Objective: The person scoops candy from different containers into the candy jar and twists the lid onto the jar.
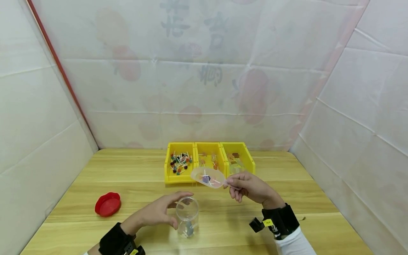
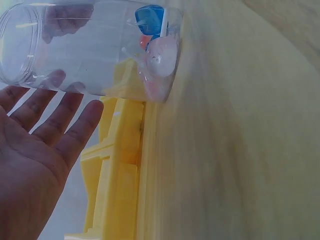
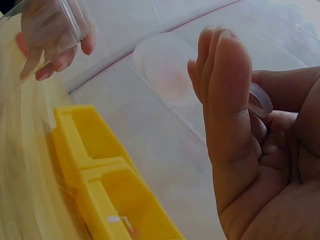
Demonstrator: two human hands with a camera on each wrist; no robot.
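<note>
A clear plastic jar (image 1: 187, 219) stands upright on the table, with blue and pinkish candies (image 2: 159, 60) at its bottom. My left hand (image 1: 159, 211) is beside the jar, thumb at its near left and fingers fairly straight, fingertips right at the wall (image 2: 60, 130). Between thumb and fingers, my right hand (image 1: 251, 187) pinches the handle of a translucent scoop (image 1: 196, 174). Inside the scoop lie a purple lollipop (image 1: 206, 179) and a pinkish one with white sticks. The scoop is raised behind and right of the jar, in front of the yellow bins.
Three joined yellow bins (image 1: 180, 179) stand at the back. The left bin holds dark mixed lollipops (image 1: 181, 161), the middle one orange ones (image 1: 215, 165), the right one brown and pale pieces (image 1: 236, 156). A red scalloped lid (image 1: 108, 204) lies at left on the wooden table (image 1: 134, 177).
</note>
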